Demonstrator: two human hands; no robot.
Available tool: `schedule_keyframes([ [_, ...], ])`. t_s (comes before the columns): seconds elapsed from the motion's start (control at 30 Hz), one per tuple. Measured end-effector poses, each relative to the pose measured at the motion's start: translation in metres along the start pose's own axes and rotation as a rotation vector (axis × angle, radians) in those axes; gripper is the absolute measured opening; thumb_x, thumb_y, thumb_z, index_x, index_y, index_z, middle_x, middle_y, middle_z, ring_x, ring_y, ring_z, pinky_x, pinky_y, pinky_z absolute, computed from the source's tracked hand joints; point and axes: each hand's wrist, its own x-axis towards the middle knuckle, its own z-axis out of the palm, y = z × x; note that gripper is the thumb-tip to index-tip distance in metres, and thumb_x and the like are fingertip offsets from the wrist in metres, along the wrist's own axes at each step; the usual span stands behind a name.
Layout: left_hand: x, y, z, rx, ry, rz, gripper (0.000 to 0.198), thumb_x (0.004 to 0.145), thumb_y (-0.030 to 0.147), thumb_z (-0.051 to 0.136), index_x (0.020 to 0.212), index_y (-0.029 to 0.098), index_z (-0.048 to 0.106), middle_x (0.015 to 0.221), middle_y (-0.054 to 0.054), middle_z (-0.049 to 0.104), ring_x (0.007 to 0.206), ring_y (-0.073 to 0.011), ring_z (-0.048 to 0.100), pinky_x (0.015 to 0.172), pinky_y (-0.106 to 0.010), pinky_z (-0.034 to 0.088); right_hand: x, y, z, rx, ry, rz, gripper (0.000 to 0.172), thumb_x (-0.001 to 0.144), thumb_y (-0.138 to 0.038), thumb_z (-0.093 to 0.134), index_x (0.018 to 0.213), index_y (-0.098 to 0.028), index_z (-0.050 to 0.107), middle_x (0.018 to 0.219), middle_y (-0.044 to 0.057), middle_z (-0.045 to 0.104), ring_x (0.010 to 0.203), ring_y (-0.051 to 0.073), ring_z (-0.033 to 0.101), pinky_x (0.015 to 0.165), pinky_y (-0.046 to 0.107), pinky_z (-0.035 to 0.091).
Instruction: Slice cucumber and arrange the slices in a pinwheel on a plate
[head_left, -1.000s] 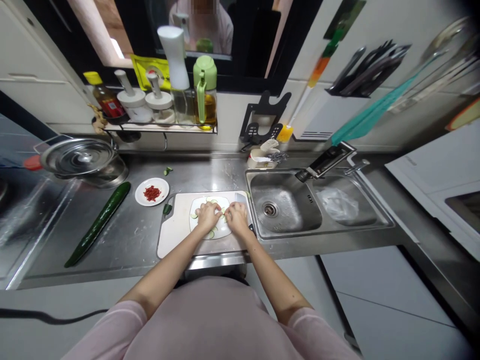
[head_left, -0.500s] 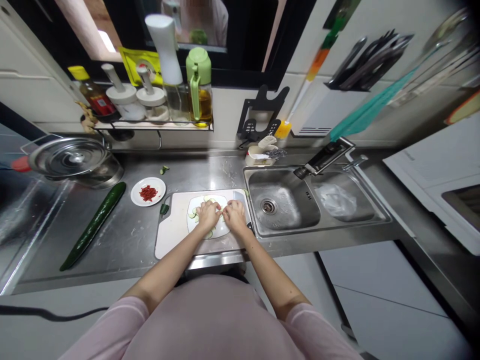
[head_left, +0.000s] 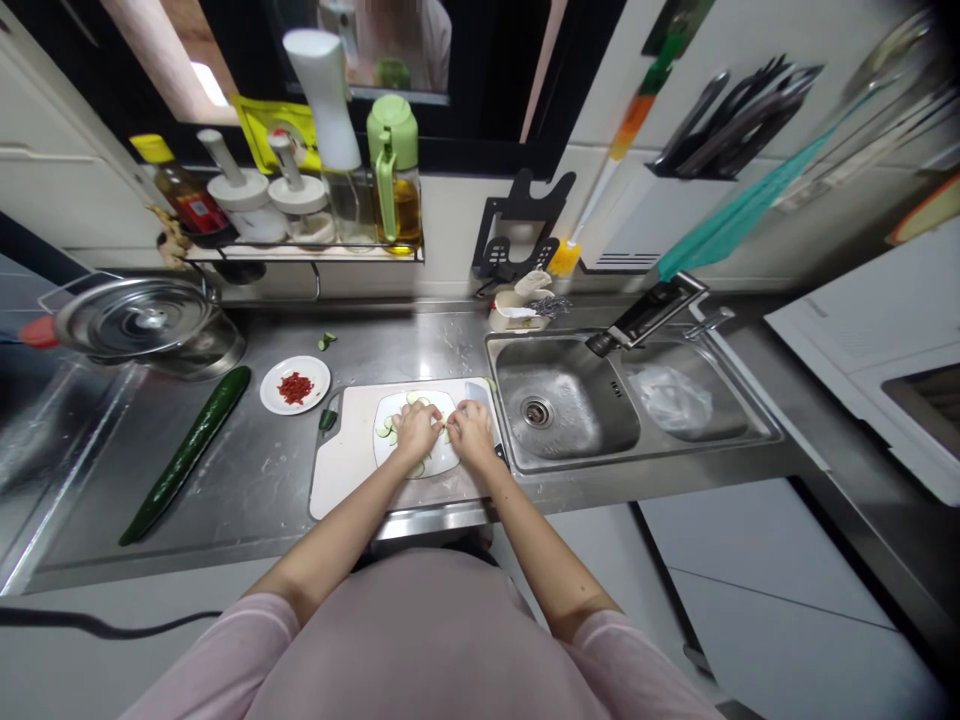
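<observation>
A white plate [head_left: 384,460] lies on a pale cutting board [head_left: 341,480]. Several thin cucumber slices [head_left: 385,430] are spread around its rim. Over the plate's middle is my left hand [head_left: 415,430], fingers bent and pinched toward the right. My right hand [head_left: 470,432] is over the plate's right edge, its fingertips also drawn together. Between the two sets of fingertips shows a small pale green bit, likely a cucumber slice, mostly hidden. A knife [head_left: 501,455] rests on the board's right side, its blade partly under my right hand. A cucumber end piece [head_left: 328,419] sits at the board's upper left.
Left of the board are a small plate [head_left: 273,399] of chopped red pieces and a whole cucumber [head_left: 187,455]. A lidded steel pot [head_left: 199,350] stands farther left. The double sink [head_left: 566,400] adjoins the board's right. A shelf of bottles [head_left: 300,255] hangs behind.
The head view has shifted very slightly. Both hands stay over the plate in nearly the same pose, with only small finger movement.
</observation>
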Motion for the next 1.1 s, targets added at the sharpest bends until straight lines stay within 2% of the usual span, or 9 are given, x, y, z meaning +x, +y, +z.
schedule_keyframes([
  [0.23, -0.001, 0.002, -0.002, -0.022, -0.009, 0.001, 0.017, 0.084, 0.035, 0.055, 0.094, 0.026, 0.066, 0.114, -0.009, 0.059, 0.114, -0.0297, 0.043, 0.09, -0.043, 0.03, -0.005, 0.002, -0.001, 0.022, 0.02, 0.041, 0.014, 0.087, -0.026, 0.053, 0.088, -0.021, 0.066, 0.117, 0.01, 0.05, 0.115, 0.027, 0.034, 0.097, 0.042, 0.032],
  [0.7, 0.001, 0.001, 0.001, -0.005, -0.009, -0.008, 0.017, 0.083, 0.036, 0.058, 0.094, 0.026, 0.065, 0.116, -0.009, 0.059, 0.114, -0.0304, 0.043, 0.09, -0.044, 0.028, 0.001, -0.001, 0.005, 0.014, 0.042, 0.044, 0.01, 0.085, -0.025, 0.057, 0.085, -0.021, 0.066, 0.116, 0.009, 0.05, 0.114, 0.027, 0.035, 0.095, 0.041, 0.033],
  [0.9, -0.002, -0.001, 0.001, -0.051, 0.006, -0.021, 0.019, 0.084, 0.04, 0.057, 0.092, 0.026, 0.066, 0.113, -0.008, 0.06, 0.112, -0.0306, 0.045, 0.09, -0.045, 0.03, -0.006, 0.001, 0.002, 0.035, 0.07, 0.062, 0.013, 0.087, -0.026, 0.054, 0.086, -0.021, 0.066, 0.115, 0.01, 0.051, 0.113, 0.027, 0.035, 0.094, 0.041, 0.033],
  [1.1, -0.003, -0.005, -0.003, -0.066, 0.048, -0.043, 0.016, 0.085, 0.035, 0.055, 0.092, 0.027, 0.067, 0.11, -0.007, 0.062, 0.111, -0.0293, 0.047, 0.09, -0.044, 0.03, -0.017, 0.0, 0.0, 0.015, 0.083, 0.097, 0.012, 0.085, -0.024, 0.055, 0.086, -0.021, 0.066, 0.113, 0.009, 0.051, 0.112, 0.026, 0.035, 0.095, 0.04, 0.031],
])
